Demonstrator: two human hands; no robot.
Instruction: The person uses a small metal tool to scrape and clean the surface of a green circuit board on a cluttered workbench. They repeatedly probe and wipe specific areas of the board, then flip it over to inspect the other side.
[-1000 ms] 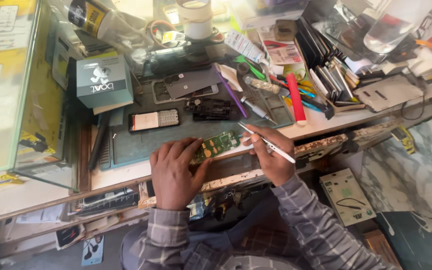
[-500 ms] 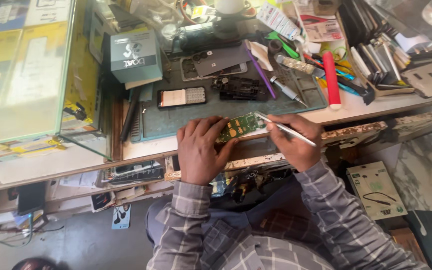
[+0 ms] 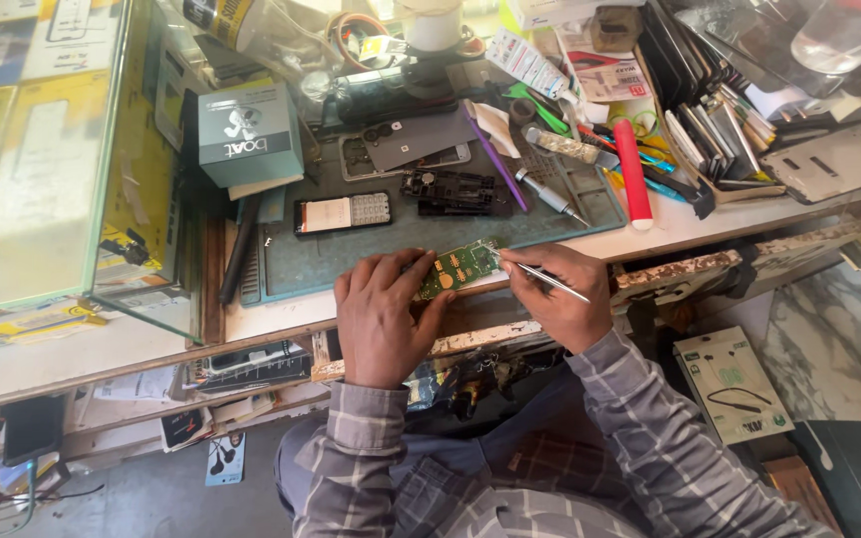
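A cluttered counter [image 3: 670, 231] is covered by a grey-green work mat [image 3: 351, 261]. At its front edge, a green circuit board [image 3: 458, 268] is pinned under the left hand [image 3: 383, 317]. A thin metal tool [image 3: 548, 281] is pinched in the right hand [image 3: 558, 295], its fingers closed, tip at the board.

Bare mat [image 3: 351, 261] lies open just beyond the left hand [image 3: 383, 317], hemmed by the keypad phone [image 3: 343, 213] and black phone frame [image 3: 448, 191] farther out (a screwdriver [image 3: 548, 195] and red marker [image 3: 632, 173] crowd beyond the right hand [image 3: 560, 297]).
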